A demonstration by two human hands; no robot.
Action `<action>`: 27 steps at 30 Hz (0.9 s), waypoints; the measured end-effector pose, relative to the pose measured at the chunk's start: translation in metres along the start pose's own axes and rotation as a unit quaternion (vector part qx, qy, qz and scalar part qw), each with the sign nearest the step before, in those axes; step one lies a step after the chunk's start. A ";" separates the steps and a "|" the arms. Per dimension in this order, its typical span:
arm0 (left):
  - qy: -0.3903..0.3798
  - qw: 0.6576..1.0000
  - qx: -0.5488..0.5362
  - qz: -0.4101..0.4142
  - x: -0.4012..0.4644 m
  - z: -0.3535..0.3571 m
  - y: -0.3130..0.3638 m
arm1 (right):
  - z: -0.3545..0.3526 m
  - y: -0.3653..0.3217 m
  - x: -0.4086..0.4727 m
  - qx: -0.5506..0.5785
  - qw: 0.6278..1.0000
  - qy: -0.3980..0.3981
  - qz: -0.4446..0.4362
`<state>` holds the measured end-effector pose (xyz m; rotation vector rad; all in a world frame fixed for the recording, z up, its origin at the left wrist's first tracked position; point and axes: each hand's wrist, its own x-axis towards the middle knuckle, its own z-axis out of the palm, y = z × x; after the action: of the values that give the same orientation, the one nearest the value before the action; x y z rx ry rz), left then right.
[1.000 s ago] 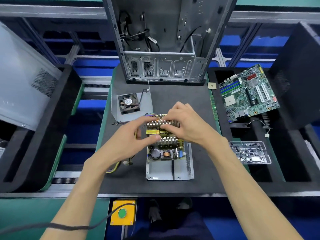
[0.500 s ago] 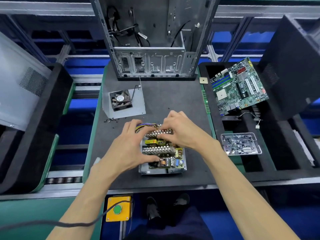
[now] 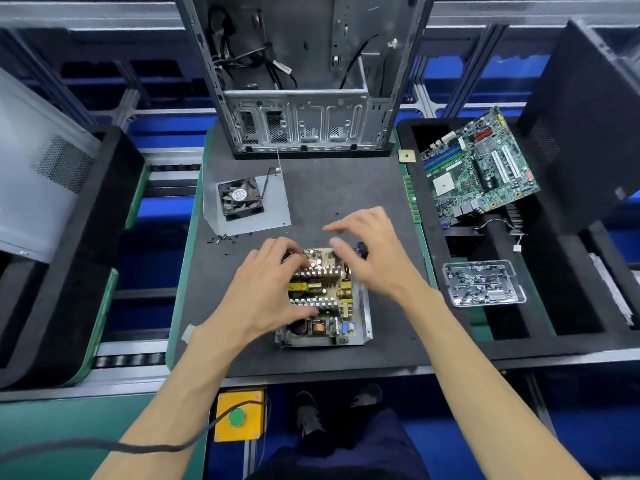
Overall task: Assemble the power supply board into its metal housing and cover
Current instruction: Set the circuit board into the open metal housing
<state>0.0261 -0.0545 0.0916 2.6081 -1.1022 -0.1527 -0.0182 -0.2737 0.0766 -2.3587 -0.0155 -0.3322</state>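
The left hand [image 3: 268,289] covers the board's [image 3: 323,296] left side, so its grip there cannot be made out. The right hand's [image 3: 372,252] fingertips are blurred. Beyond both hands the case [image 3: 301,98] is cut off by the top edge. Screws [image 3: 221,239] left of the hands are too small to tell apart.

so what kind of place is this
Most likely an electronics assembly or teardown line for desktop PCs: an open computer case stands on the work mat, a motherboard lies in a foam tray, and roller conveyor rails run underneath.
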 end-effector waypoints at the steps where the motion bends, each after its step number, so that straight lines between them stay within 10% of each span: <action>1: -0.014 1.000 0.009 0.004 0.001 0.001 0.000 | -0.003 0.004 0.001 0.029 0.999 0.038 0.024; 6: -0.046 0.998 0.035 0.017 0.002 0.010 0.003 | 0.003 0.017 0.001 0.200 0.954 0.051 0.218; 14: -0.044 0.997 0.069 0.016 0.005 0.014 0.003 | 0.040 0.021 -0.011 0.346 0.886 0.091 0.293; 27: -0.025 0.998 0.048 0.019 0.003 0.015 0.002 | 0.009 0.024 0.002 0.187 0.966 -0.080 0.160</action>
<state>0.0236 -0.0609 0.0781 2.6776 -1.2045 -0.1614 -0.0112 -0.2850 0.0542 -1.9653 0.2080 0.0215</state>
